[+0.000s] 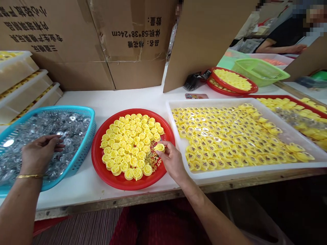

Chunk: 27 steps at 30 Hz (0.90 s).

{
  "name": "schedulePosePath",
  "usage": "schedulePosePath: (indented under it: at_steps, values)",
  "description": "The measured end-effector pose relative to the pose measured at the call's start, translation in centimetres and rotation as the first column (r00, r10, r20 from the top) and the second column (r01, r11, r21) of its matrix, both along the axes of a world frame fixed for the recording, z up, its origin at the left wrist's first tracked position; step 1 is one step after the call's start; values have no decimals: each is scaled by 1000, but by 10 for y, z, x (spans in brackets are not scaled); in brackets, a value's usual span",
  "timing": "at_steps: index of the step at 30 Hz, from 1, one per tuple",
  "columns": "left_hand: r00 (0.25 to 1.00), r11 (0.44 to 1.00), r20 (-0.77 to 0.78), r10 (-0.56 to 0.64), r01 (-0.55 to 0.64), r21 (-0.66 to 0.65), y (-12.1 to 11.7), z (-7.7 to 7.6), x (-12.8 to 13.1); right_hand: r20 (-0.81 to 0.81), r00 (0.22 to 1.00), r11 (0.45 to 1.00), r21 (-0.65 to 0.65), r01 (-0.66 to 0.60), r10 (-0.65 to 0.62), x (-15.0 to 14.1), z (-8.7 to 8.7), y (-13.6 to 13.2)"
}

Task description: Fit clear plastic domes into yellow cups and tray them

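My right hand (173, 160) pinches a small round yellow plastic piece (159, 147) between thumb and fingers, above the right side of a round red tray (102, 173). Many similar yellow pieces (127, 143) lie in that tray, beside a scatter of tiny coloured beads (153, 160). Over at the left, my left hand (38, 151) is in a blue plastic basket (92, 119) full of clear, shiny plastic covers (68, 126). Its fingers are drawn together at the covers; whatever lies between them cannot be made out.
Right of the red tray stands a white tray (178, 173) holding rows of yellow pieces with dark centres. Stacked white trays (43, 81) rise at the left. Cardboard (138, 75) walls the back. Behind are stacked red plates (213, 80), a green basket (260, 71) and a person's arm (278, 47).
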<state>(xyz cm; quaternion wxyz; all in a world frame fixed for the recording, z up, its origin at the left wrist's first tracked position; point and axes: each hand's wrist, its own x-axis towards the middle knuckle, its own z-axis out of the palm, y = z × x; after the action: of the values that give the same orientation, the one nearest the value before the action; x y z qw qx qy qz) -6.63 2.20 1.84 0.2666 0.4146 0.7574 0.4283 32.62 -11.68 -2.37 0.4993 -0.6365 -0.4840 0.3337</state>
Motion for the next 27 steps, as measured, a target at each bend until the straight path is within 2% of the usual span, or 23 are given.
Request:
schedulePosePath:
  at_steps: [2,4,6,9,11,13,16,18,19,21,22,25,27]
  values:
    - [1000,1000,3,7,-7,-10,1,0,0,-217,976,999,33,-25,32,-3,0,1]
    - [1000,1000,18,4,-3,-11,0,1,3,-350,934,996,73,-51,73,-5,0,1]
    - [1000,1000,17,8,-8,-12,-2,5,6,-365,926,993,95,-63,93,-6,1,1]
    - [1000,1000,-14,27,-27,11,-7,17,15,-292,954,996,77,-54,75,-5,0,-1]
    - [997,996,-80,18,-11,84,-16,27,28,-287,955,997,53,-53,66,-4,-1,-2]
    - [982,981,-186,-18,54,187,-30,38,52,-337,939,998,29,-57,63,-6,-1,-2]
    - [943,924,-244,-226,287,252,-56,44,109,-413,908,997,8,-77,74,-14,2,1]
    - [835,829,-240,-496,537,156,-71,38,154,-425,901,996,-1,-91,82,-22,7,1]
    - [787,772,-247,-565,610,178,-77,33,175,-427,900,995,-9,-99,86,-25,10,1]
    - [715,669,-261,-649,699,252,-87,21,210,-432,896,992,-24,-122,100,-28,17,-2]
    - [693,638,-268,-669,721,271,-91,15,222,-436,894,991,-26,-131,107,-28,20,-3]
    - [644,591,-215,-734,762,264,-104,7,243,-452,887,994,-10,-111,94,-23,27,-8]
    - [592,559,-102,-799,795,235,-109,5,245,-467,882,998,5,-70,64,-19,30,-10]
